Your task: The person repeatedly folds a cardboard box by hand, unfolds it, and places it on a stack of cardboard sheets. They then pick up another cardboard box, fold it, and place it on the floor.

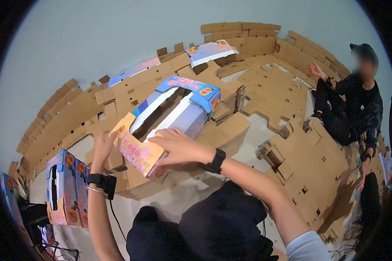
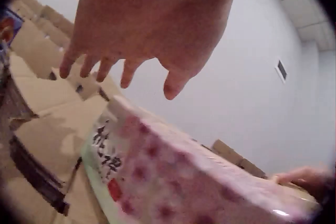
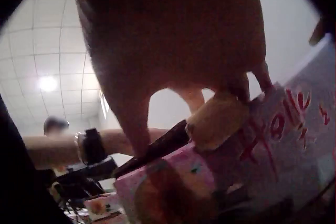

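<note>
Behind everything runs a pale wall [image 1: 104, 39], and below it flat brown cardboard [image 1: 274, 87] covers much of the floor, some of it in piles, with strips leaning upright along the wall's base. To your right another person [image 1: 353, 100], dressed in black, sits on the floor beside the sheets. Your own black-clad knees [image 1: 222, 217] fill the bottom middle of the head view.

Just ahead of your knees is a cardboard stack [image 1: 231, 130], and over it you have the box [image 1: 189, 117], lying lengthwise away from you with its long slot facing up. The box is lilac and blue, with peaches printed at its far end, red lettering on the near panel and a tan edge round the slot's near end. Two similar boxes [image 1: 67, 191] stand side by side on the floor to your left.

Your right hand [image 1: 183, 150] grips the near right corner of the box, thumb on one side and fingers on the other. Your left hand [image 1: 102, 150] is loosely spread at the near left corner, holding nothing; its fingertips may be touching the edge, but the views don't settle it. Smallest are the black straps [image 1: 215, 161] on your wrists.
</note>
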`<control>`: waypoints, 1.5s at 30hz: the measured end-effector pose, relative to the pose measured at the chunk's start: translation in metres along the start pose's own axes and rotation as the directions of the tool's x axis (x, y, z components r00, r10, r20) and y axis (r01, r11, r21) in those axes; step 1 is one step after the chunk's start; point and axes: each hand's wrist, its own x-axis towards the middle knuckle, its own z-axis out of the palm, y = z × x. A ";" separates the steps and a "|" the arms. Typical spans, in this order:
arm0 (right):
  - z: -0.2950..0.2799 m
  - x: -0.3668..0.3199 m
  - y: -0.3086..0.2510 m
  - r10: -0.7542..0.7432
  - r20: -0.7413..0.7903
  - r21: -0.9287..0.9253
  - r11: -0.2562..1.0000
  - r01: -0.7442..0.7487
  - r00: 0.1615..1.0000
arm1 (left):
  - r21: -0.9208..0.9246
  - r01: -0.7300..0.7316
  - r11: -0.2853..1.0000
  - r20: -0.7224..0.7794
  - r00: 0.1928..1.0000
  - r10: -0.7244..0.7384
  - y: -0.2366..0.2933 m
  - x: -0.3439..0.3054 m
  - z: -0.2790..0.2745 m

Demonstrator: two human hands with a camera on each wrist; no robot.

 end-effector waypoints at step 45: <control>-0.036 -0.028 -0.035 0.092 0.093 -0.274 0.960 -0.064 0.991 | 0.405 -0.515 0.756 0.119 0.849 0.515 0.062 -0.023 0.027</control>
